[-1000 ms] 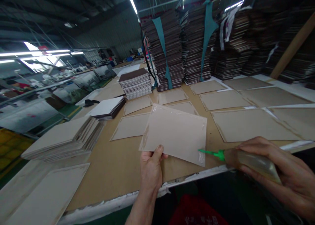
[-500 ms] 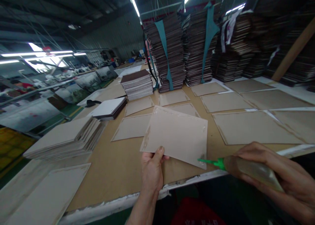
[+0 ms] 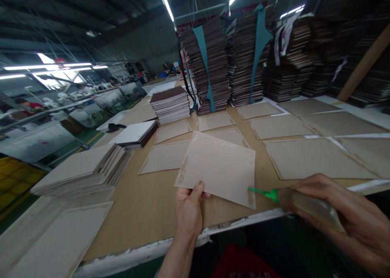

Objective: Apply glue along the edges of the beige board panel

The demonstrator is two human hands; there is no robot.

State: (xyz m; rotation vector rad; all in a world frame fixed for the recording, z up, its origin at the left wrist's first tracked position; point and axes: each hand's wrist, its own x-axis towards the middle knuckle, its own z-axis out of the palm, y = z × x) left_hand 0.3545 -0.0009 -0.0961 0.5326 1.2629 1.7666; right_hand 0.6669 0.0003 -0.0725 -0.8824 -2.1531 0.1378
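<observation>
My left hand (image 3: 189,209) pinches the near edge of a beige cardboard sheet (image 3: 217,168), thumb on top and fingers underneath. The sheet is tilted above the table, with shiny glue streaks along its left, far and right borders. In my right hand (image 3: 341,213) lies a cloudy squeeze bottle (image 3: 310,207), its fingers wrapped round it. The bottle's green nozzle (image 3: 265,192) points left, its tip at the sheet's right border near the lower right corner. Whether the tip touches the sheet I cannot tell.
More cardboard sheets (image 3: 310,158) lie spread over the brown table (image 3: 140,217). A cardboard stack (image 3: 82,164) stands at the left, a white-topped stack (image 3: 135,132) behind it. Tall bundles of dark boards (image 3: 210,63) rise at the back. The table's near edge (image 3: 243,220) runs below the sheet.
The green nozzle tip has moved slightly up along the sheet's right border, and a glue streak now shows below it. My left hand still holds the sheet in nearly the same place.
</observation>
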